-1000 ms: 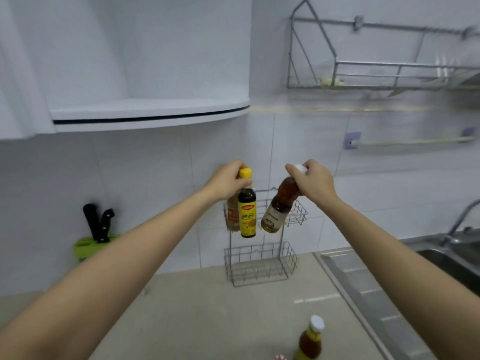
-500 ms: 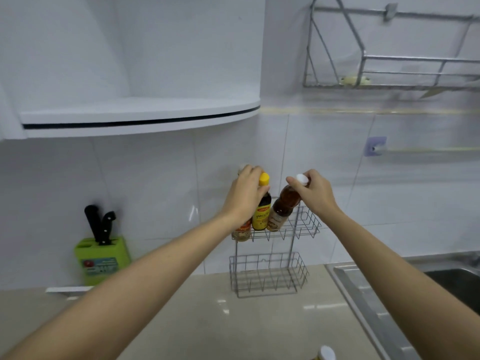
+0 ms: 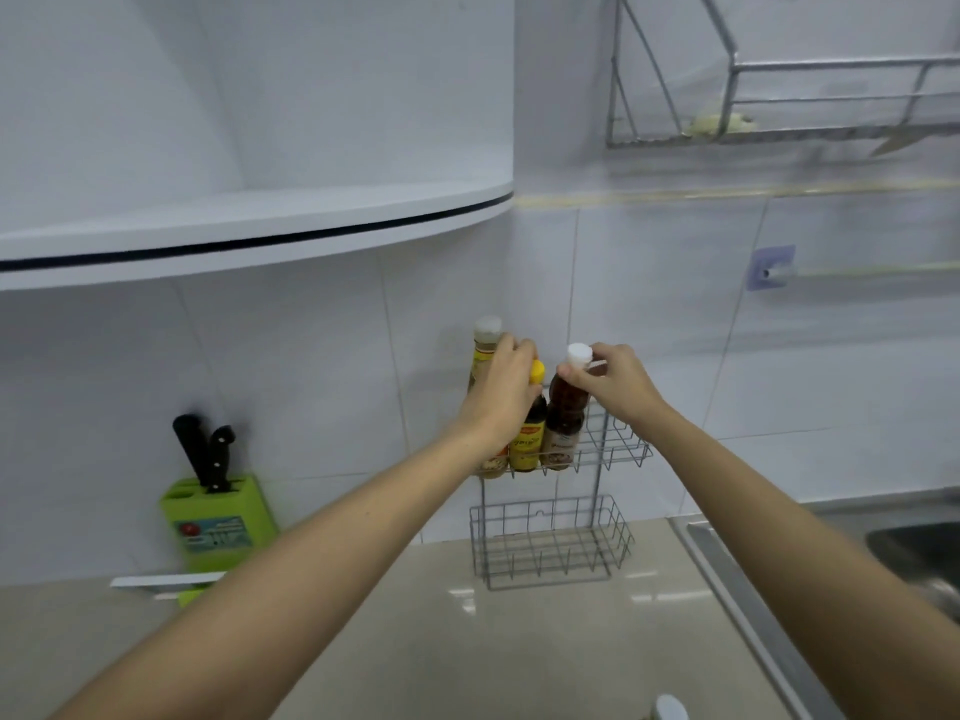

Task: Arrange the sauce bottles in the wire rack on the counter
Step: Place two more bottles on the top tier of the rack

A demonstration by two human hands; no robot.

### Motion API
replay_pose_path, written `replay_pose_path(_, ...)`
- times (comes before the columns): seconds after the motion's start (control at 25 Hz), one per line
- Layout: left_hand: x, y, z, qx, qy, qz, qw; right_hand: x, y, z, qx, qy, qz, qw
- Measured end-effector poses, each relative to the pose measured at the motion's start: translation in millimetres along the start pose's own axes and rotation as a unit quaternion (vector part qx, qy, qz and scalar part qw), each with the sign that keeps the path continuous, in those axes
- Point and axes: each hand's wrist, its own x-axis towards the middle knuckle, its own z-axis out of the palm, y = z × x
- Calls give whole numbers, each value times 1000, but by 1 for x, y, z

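A two-tier wire rack (image 3: pixel 618 449) stands on the counter against the tiled wall. Three bottles stand in its upper basket: a pale bottle with a white cap (image 3: pixel 485 345) at the left, a dark bottle with a yellow cap (image 3: pixel 529 439) in the middle, and a brown bottle with a white cap (image 3: pixel 563 413) to its right. My left hand (image 3: pixel 506 392) wraps the neck of the yellow-capped bottle. My right hand (image 3: pixel 610 379) pinches the neck of the brown bottle just under its cap. The lower basket (image 3: pixel 550 543) holds nothing.
A green knife block (image 3: pixel 218 522) with black handles stands at the left by the wall. A steel sink (image 3: pixel 914 548) lies at the right. A white cap (image 3: pixel 670 709) of another bottle shows at the bottom edge. A curved shelf (image 3: pixel 249 236) overhangs above.
Both hands lowered the yellow-capped and brown bottles from in front of the rack into its upper basket. The brown bottle went from tilted to upright. The view shifted up and closer.
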Motion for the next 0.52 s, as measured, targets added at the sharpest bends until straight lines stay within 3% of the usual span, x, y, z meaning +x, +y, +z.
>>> replay_pose_path(0.08, 3, 3, 3, -4, 10, 7, 1000, -1, 4, 4, 29, -33, 24, 999)
replay_pose_path(0.24, 10, 5, -2, 28, 4, 14, 999, 1, 4, 10, 37, -26, 39, 998)
replay_pose_path(0.4, 16, 5, -9, 61, -6, 12, 998, 11, 2, -5, 18, -143, 53, 988)
replay_pose_path(0.52, 14, 7, -7, 82, -10, 22, 996, 9, 0, -8, 30, -154, 71, 985)
